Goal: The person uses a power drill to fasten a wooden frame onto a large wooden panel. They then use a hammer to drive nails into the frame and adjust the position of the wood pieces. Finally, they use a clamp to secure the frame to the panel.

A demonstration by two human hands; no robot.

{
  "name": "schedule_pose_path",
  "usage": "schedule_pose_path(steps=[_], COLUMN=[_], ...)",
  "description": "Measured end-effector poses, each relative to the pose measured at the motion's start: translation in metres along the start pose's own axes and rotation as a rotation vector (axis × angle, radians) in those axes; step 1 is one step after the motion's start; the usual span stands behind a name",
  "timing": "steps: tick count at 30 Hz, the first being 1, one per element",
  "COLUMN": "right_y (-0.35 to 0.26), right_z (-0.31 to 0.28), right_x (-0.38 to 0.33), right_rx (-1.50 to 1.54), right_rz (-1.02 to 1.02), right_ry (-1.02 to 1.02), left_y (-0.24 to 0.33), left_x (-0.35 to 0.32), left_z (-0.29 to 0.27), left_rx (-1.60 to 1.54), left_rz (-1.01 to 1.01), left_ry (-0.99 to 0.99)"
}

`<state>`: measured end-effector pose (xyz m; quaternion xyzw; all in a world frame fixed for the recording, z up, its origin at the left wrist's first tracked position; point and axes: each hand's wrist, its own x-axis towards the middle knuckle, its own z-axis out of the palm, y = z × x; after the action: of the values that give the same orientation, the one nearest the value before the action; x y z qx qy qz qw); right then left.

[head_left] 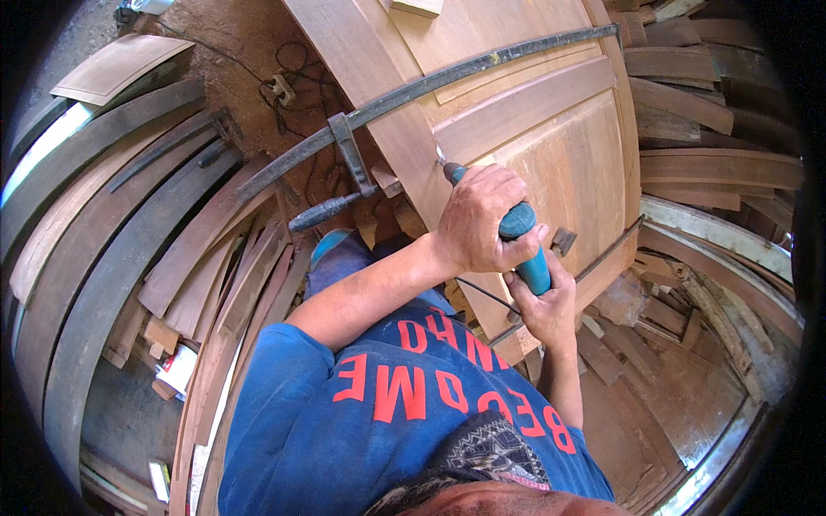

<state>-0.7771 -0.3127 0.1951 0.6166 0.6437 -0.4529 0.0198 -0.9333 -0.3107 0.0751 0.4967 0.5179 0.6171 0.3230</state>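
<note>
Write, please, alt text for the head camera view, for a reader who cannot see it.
The left hand and right hand grip a teal power tool, its metal tip pointing at a door-like wooden panel. A long dark clamp spans the panel, and wooden boards lie on both sides.

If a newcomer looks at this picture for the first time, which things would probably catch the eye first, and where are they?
Probably the teal power tool near the middle, gripped by the left hand and the right hand over a framed wooden panel. Next, the dark bar clamp slanting across that panel's upper part, and the long boards piled at left.
</note>
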Motion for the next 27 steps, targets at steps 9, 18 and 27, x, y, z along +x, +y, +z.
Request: schedule_pose_path(steps=[9,18,27], right_y=[-0.016,-0.023,-0.020], right_z=[-0.017,-0.025,-0.032], right_x=[0.024,0.039,0.050], right_rx=[-0.112,-0.157,-0.252], right_rz=[0.152,0.165,0.075], right_ry=[-0.124,-0.157,-0.173], left_y=[-0.003,-0.011,-0.014], left_x=[0.005,0.006,0.010], left_z=[0.007,0.009,0.007], left_rx=[0.000,0.052,0.060], left_rz=[-0.033,-0.005,-0.009], left_ry=[0.092,0.135,0.140])
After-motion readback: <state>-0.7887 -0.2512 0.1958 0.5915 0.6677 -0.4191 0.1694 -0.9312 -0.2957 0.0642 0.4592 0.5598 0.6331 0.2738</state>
